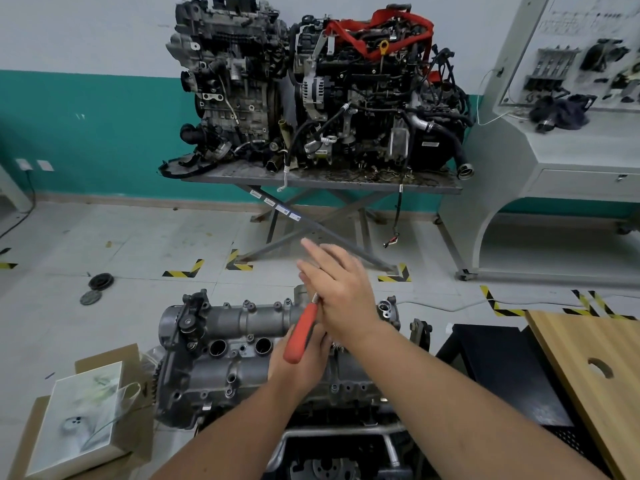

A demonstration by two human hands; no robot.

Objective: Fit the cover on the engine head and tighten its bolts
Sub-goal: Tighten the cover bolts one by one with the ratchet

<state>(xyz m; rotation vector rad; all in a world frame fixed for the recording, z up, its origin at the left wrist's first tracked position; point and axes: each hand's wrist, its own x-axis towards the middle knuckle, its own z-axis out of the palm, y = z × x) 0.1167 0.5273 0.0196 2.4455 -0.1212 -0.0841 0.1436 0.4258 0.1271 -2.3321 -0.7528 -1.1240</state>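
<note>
Red-handled tool (302, 332) gripped by left hand (298, 362) over cover (235, 341); right hand (337, 292) flat, fingers straight.

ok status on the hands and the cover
Left hand grips red-handled tool. Right hand open, fingers straight, over its top. Cover sits on engine head. Nothing blocking it.

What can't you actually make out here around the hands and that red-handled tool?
All in the head view:
- Tool tip: hidden behind the right hand.
- Right hand's fingers: motion-blurred, so their contact with the tool is unclear.
- Left hand: its fingers sit behind the tool and right wrist.
- Bolt under the tool: covered by both hands.
- Engine bottom: cut off by the forearms.
</note>
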